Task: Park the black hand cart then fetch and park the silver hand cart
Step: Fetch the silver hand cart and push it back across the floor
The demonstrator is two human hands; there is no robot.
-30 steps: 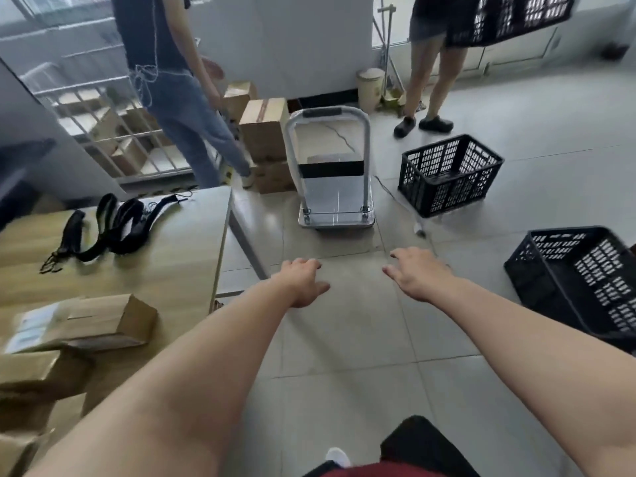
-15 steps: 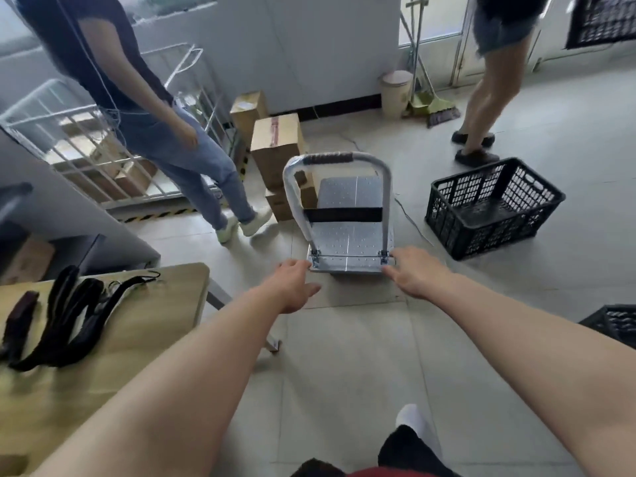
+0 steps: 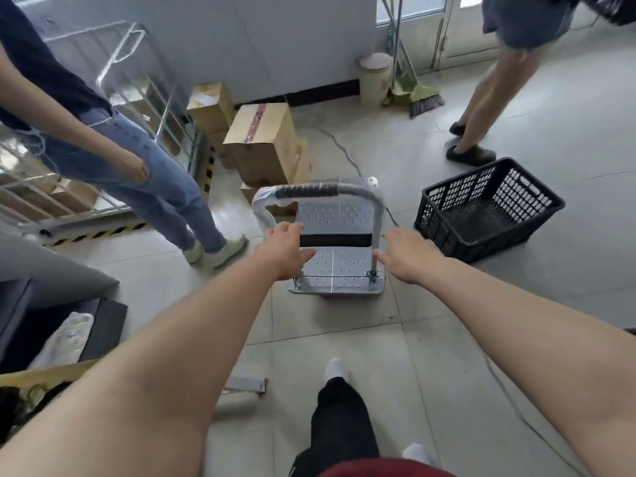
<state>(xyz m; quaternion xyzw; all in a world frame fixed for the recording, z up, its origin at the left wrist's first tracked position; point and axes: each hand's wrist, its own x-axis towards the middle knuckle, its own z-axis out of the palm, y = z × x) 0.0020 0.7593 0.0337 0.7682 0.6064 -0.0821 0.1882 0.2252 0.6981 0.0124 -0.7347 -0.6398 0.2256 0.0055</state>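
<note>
The silver hand cart (image 3: 339, 215) stands on the tiled floor straight ahead, its studded platform pointing away and its wrapped handle upright toward me. My left hand (image 3: 285, 249) reaches out in front of the handle's left post, fingers spread, holding nothing. My right hand (image 3: 407, 254) is stretched out just right of the handle's right post, open as well. Neither hand grips the handle. The black hand cart is not in view.
A black plastic crate (image 3: 485, 210) sits right of the cart. Cardboard boxes (image 3: 261, 142) are stacked behind it. A person in jeans (image 3: 137, 173) stands at the left by a metal rack; another person (image 3: 492, 98) walks at the back right. A bin and broom lean at the wall.
I have walked closer to the silver cart. Both hands have moved forward and now flank its handle. The table has dropped out of view at the left.
</note>
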